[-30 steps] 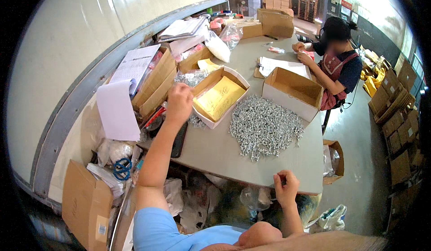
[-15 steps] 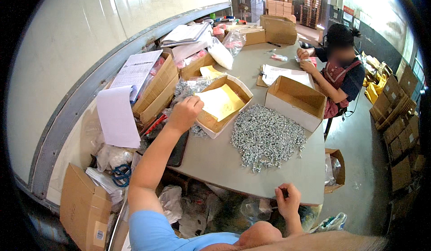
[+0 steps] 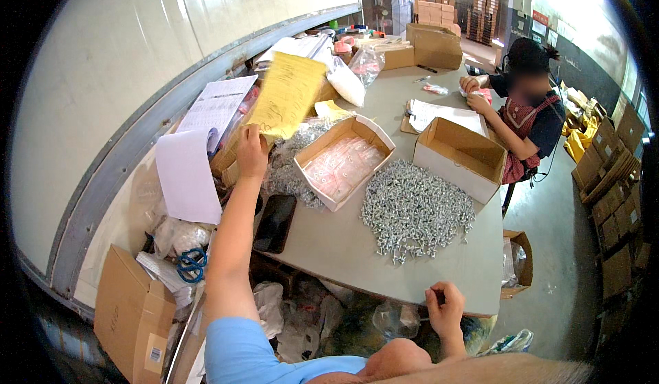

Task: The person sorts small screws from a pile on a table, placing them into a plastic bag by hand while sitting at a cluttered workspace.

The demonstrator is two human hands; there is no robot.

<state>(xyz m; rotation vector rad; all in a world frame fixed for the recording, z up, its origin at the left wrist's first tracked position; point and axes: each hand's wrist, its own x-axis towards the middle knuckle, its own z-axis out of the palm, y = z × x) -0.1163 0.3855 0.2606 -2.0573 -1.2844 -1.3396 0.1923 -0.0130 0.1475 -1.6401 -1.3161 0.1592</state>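
My left hand (image 3: 252,152) pinches the lower edge of a yellow sheet of paper (image 3: 288,95), which has dark handwriting on it. The sheet is held up over the clutter left of a white cardboard box (image 3: 319,190). Small clear plastic bags with reddish edges (image 3: 344,167) lie inside that box. To its right, a wide heap of small silver screws (image 3: 415,209) covers part of the grey table (image 3: 329,246). By the table's near edge rests my right hand (image 3: 446,308), fingers curled in, with nothing visible in it.
Right of the screws stands an open white box (image 3: 460,157). A co-worker (image 3: 525,109) sits at the table's far right, handling something small. A black phone-like slab (image 3: 276,222), blue-handled scissors (image 3: 192,265) and stacked papers (image 3: 189,174) lie along the left.
My left hand has lifted the yellow sheet out of the white box and moved it left, uncovering the small bags. The right hand stays by the table edge.
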